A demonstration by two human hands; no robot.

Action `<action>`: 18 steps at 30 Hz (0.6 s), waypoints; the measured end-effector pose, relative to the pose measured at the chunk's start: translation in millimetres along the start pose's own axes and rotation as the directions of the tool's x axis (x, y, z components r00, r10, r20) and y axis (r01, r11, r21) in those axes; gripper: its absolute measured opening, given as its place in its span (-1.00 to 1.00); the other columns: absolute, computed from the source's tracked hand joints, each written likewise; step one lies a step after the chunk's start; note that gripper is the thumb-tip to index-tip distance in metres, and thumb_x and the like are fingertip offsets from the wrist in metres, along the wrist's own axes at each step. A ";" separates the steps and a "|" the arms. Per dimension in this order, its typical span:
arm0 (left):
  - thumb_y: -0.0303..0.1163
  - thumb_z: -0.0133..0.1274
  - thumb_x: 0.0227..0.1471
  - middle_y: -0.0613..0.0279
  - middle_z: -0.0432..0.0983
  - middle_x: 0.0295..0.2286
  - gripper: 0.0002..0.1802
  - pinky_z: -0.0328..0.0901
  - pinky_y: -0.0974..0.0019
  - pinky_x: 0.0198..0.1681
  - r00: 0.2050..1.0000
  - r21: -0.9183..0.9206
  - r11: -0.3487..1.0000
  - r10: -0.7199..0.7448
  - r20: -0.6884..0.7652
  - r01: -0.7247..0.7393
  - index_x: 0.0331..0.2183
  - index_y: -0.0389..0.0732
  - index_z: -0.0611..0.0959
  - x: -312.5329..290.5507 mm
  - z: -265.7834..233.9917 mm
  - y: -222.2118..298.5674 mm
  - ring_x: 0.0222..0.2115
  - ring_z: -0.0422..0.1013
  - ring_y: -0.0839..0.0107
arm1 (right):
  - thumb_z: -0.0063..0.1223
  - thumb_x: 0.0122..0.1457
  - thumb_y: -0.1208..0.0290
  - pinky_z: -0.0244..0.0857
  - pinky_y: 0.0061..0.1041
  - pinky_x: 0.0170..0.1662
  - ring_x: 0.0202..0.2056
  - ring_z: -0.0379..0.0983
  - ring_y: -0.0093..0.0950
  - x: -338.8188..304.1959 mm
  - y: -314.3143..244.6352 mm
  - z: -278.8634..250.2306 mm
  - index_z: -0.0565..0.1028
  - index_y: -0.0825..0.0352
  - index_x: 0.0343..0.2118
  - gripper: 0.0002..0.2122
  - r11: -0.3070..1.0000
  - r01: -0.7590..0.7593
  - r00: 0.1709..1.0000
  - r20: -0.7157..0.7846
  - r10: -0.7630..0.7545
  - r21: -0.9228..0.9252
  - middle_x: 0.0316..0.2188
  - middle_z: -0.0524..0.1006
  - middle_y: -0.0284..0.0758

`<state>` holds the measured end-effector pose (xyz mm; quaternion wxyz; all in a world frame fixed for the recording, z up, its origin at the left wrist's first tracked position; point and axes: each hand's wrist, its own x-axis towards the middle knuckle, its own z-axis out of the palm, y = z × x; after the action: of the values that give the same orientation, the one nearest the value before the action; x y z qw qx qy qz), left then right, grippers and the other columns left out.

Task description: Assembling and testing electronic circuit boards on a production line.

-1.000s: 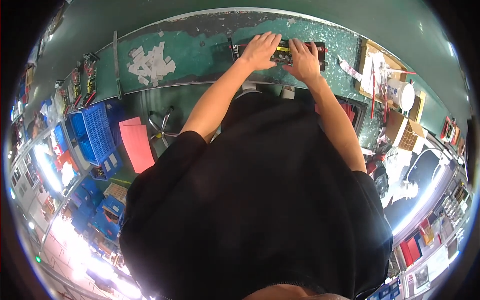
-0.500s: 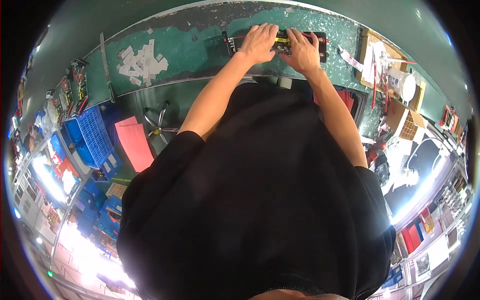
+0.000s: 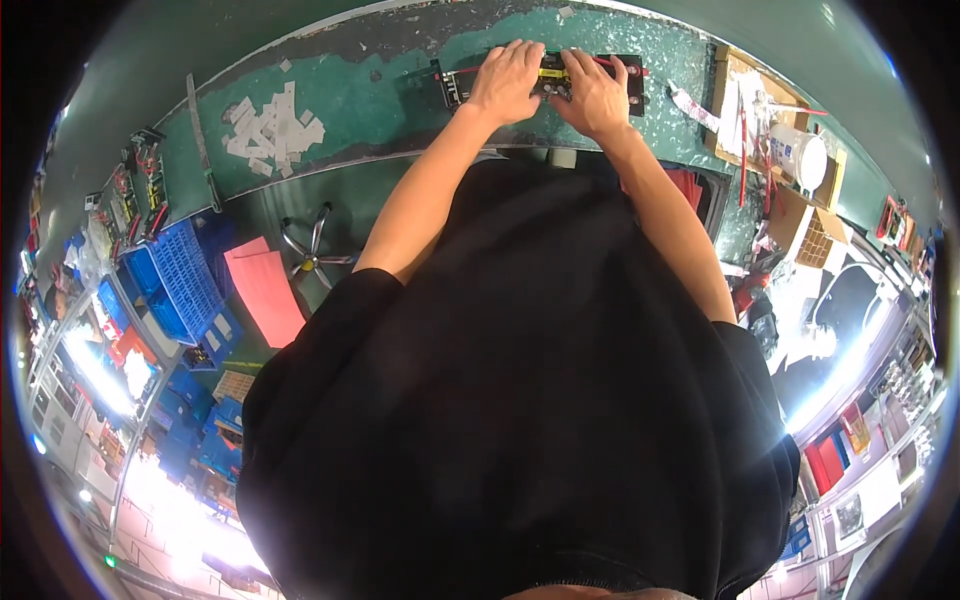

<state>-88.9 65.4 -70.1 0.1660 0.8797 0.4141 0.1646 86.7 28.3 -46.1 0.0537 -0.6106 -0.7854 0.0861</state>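
Note:
A long circuit board assembly [image 3: 450,90] lies on the green workbench, with black end plates, a yellow-wrapped part near its middle and red wires along it. Over its left half lies my left hand [image 3: 508,84], fingers curled onto the far side and thumb toward the middle. My right hand [image 3: 597,98] grips the right half in the same way, its fingers bent over a red wire. Both hands cover much of the board, so what lies under the fingers is hidden.
White paper slips [image 3: 272,130] are heaped on the workbench [image 3: 375,110] at left, beside a long metal strip [image 3: 203,150]. A cardboard tray [image 3: 728,110] with a white tub [image 3: 800,157] stands at right. Below the bench at left are a blue crate [image 3: 180,280] and a chair base [image 3: 316,250].
The whole view has shifted slightly, carrying bench and hands a little leftward in the picture. Both hands stay on the board in nearly the same pose.

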 end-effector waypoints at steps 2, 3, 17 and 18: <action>-0.30 0.26 -0.30 -0.06 0.39 -0.04 -0.18 0.16 0.11 0.08 1.000 0.004 1.000 0.007 0.004 -0.007 0.03 -0.35 0.32 0.1 0.4 -1.5 0.05 0.29 0.09 | 0.27 -0.14 0.16 -0.09 -0.03 0.21 0.06 0.34 -0.43 0.5 0.2 -0.1 0.27 0.26 0.10 -0.30 1.000 0.001 1.000 -0.005 -0.001 0.000 0.05 0.37 -0.33; -0.29 0.27 -0.29 -0.06 0.38 -0.04 -0.17 0.16 0.11 0.08 1.000 -0.002 1.000 0.003 0.003 -0.003 0.04 -0.35 0.31 0.2 0.6 -2.0 0.05 0.29 0.09 | 0.27 -0.14 0.17 -0.09 -0.03 0.21 0.06 0.34 -0.43 0.9 0.6 -0.3 0.27 0.26 0.11 -0.30 1.000 0.004 1.000 -0.002 -0.004 0.002 0.06 0.37 -0.33; -0.28 0.28 -0.27 -0.07 0.38 -0.03 -0.17 0.17 0.09 0.07 1.000 -0.014 1.000 -0.022 -0.014 0.022 0.04 -0.34 0.30 -3.7 4.4 2.9 0.07 0.26 0.06 | 0.30 -0.13 0.29 -0.01 -0.14 0.19 0.04 0.37 -0.41 -2.6 15.5 -1.3 0.25 0.25 0.14 -0.30 0.993 0.113 0.993 0.031 -0.113 0.019 0.08 0.35 -0.32; -0.29 0.28 -0.27 -0.08 0.38 -0.04 -0.18 0.17 0.09 0.07 1.000 0.001 1.000 -0.020 -0.022 0.020 0.03 -0.34 0.30 -4.2 4.5 2.6 0.06 0.26 0.06 | 0.30 -0.12 0.28 0.00 -0.14 0.18 0.03 0.37 -0.41 -2.1 15.5 -0.8 0.26 0.25 0.13 -0.30 0.993 0.115 0.993 0.034 -0.116 0.018 0.07 0.35 -0.32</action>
<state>-87.8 59.8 -73.6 0.1623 0.8738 0.4248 0.1725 102.1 30.1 -48.4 0.0498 -0.5622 -0.8195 0.0996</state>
